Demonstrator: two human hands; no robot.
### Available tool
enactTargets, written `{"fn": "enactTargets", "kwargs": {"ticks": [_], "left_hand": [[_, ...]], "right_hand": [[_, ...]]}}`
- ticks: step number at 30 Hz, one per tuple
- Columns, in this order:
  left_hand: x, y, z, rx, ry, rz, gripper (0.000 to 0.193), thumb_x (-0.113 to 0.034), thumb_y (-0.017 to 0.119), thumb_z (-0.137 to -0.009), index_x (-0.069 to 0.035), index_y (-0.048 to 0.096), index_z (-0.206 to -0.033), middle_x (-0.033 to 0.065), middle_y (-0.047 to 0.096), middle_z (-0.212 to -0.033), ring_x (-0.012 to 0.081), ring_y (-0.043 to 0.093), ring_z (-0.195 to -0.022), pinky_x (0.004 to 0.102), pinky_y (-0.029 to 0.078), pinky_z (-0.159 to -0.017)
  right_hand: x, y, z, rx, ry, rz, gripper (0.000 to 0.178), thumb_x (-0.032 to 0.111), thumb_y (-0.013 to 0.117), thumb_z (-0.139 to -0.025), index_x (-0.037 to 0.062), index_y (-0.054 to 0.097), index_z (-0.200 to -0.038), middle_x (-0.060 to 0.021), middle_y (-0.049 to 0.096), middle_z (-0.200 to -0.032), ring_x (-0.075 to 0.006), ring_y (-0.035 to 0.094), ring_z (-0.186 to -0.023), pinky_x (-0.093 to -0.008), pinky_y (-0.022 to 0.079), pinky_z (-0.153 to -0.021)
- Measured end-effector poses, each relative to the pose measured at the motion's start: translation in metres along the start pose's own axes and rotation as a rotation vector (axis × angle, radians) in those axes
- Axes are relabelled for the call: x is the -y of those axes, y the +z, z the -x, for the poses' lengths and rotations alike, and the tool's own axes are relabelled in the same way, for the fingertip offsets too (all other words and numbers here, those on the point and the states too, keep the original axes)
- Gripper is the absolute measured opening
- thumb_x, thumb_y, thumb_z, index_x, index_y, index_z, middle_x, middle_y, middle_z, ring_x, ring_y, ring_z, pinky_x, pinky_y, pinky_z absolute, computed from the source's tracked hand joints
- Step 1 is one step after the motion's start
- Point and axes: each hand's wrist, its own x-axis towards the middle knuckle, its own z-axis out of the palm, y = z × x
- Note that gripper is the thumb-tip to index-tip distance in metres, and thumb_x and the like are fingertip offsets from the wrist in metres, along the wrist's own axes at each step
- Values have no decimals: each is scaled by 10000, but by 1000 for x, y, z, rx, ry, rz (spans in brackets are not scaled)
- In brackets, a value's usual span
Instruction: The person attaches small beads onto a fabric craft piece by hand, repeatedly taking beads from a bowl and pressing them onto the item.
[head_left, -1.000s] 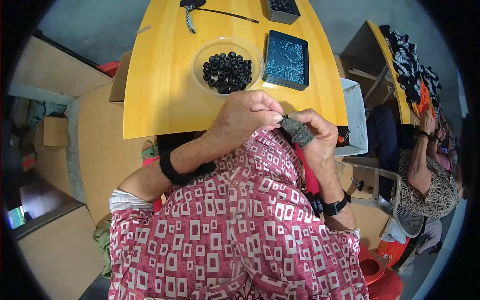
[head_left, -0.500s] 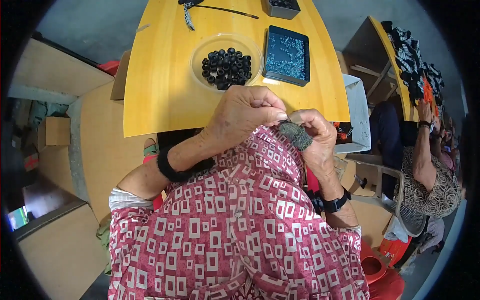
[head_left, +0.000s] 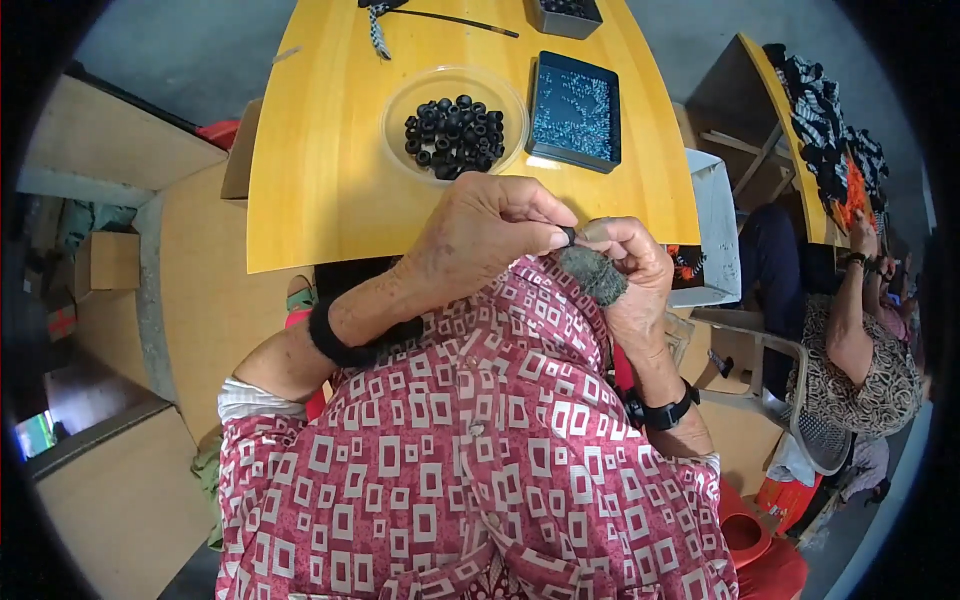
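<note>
Left grip (head_left: 500, 222), thumb and finger pressed together, was pinching a small black piece (head_left: 568, 236) at the tips. Right grip (head_left: 637, 262) was just beside it, fingers curled round a fuzzy grey-green bundle (head_left: 594, 275); bundle hung between the two grips, near its palm. Couldn't tell from where I stood whether the black piece was joined to the bundle. Both grips were over the near edge of the yellow counter (head_left: 330, 190), above the patterned shirt (head_left: 480, 460).

Just beyond left grip: clear round tub (head_left: 396, 112) of black beads (head_left: 455, 135). Beyond right grip, slightly left: dark square tray (head_left: 572, 160) with tiny bluish beads (head_left: 570, 115). Further out past both, a dark box (head_left: 566, 30) of black bits, plus a thin black rod (head_left: 460, 22). Right of right grip, a white bin (head_left: 712, 190); well apart beyond that, a co-worker's hand (head_left: 862, 235) near an orange piece (head_left: 853, 192).
</note>
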Motion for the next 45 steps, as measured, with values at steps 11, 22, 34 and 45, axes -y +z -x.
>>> {"fn": "enactTargets", "kwargs": {"ticks": [11, 22, 34, 45], "left_hand": [[-9, -2, -4, 15, 223, -406, 214, -47, 698, -778, 12, 588, -951, 59, 685, -805, 72, 608, -745, 233, 489, -694], [-15, -7, -5, 99, -75, -196, 387, -77, 687, -781, 18, 530, -1122, 132, 699, -864, 116, 644, -792, 244, 509, -703], [2, -6, -4, 106, -106, 88, 255, -58, 677, -819, 33, 620, -1051, 57, 684, -860, 65, 591, -730, 208, 479, -656], [11, -7, -3, 44, -86, 113, 205, -44, 693, -813, 18, 651, -1004, 37, 680, -849, 56, 596, -734, 197, 480, -650]], "right_hand": [[-1, -5, 3, 143, -372, 481, 356, 65, 752, -778, -6, 623, -1102, -154, 682, -1071, -212, 673, -946, -309, 529, -823], [2, -5, -3, 179, -504, 652, 371, 67, 754, -720, -16, 642, -1065, -143, 672, -885, -242, 639, -722, -331, 513, -654], [0, -2, -9, 174, -724, 837, 409, -37, 643, -676, -62, 603, -1081, -154, 603, -833, -293, 585, -717, -367, 492, -646], [1, -1, -10, 154, -766, 976, 343, -33, 612, -678, -55, 607, -1020, -158, 581, -828, -298, 578, -712, -368, 495, -636]]}}
